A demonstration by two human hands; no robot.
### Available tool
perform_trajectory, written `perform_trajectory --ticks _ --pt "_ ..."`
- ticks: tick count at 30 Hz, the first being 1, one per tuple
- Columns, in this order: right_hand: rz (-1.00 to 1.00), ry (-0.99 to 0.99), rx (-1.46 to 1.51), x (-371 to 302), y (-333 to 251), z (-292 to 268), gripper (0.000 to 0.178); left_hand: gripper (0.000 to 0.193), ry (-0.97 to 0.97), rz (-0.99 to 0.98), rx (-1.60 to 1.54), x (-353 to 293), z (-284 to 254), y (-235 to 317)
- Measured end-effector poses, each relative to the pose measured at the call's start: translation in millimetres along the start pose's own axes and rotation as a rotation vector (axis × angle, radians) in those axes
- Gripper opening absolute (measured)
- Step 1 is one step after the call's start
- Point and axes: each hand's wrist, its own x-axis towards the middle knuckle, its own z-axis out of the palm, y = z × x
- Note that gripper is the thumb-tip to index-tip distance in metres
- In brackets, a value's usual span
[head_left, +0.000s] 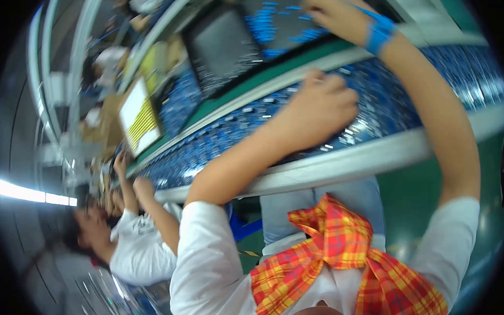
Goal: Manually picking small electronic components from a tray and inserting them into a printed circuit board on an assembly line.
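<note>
My left hand (pixel 324 107) is over a long row of blue circuit boards (pixel 225 131), its fingers curled in. Whatever may be in those fingers is hidden. Farther off, my right hand (pixel 337 16) reaches over a black tray (pixel 300 45) of small blue parts (pixel 262 24). Its fingers are bent together, and blur hides anything between them. A blue band (pixel 380 31) circles my right wrist. Beside that tray is a second black tray (pixel 222 42), with small pale pieces along its near side.
A pale rail (pixel 346 161) edges the near side of the row of boards. To the left, a co-worker in a white shirt (pixel 140 245) has both arms raised at the same line. A white and yellow striped panel (pixel 139 117) stands beyond the boards. Other people are farther back.
</note>
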Motion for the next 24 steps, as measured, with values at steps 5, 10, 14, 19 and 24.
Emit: perform_trajectory --ticks 5,10,14,19,24 --pt "-0.076 0.000 0.100 -10.9 3.4 -1.3 0.010 0.010 -0.051 -0.004 0.076 -3.4 4.3 11.4" --pt "0.052 -0.091 0.177 -32.0 -17.2 -17.0 0.011 0.014 0.143 -0.239 -0.238 -20.5 -6.1 -7.0" --pt "0.025 -0.218 0.153 -60.7 -42.0 -45.4 0.011 0.022 0.280 -0.578 -0.063 -84.1 -43.6 -63.6" --pt "0.280 -0.290 0.156 -106.6 -50.6 -75.4 0.009 0.024 0.116 -1.024 0.058 -162.1 -56.6 -107.2" --pt "0.365 -0.313 0.145 -123.0 -62.7 -77.9 0.009 0.025 0.074 -1.024 -0.212 -175.7 -50.0 -123.5"
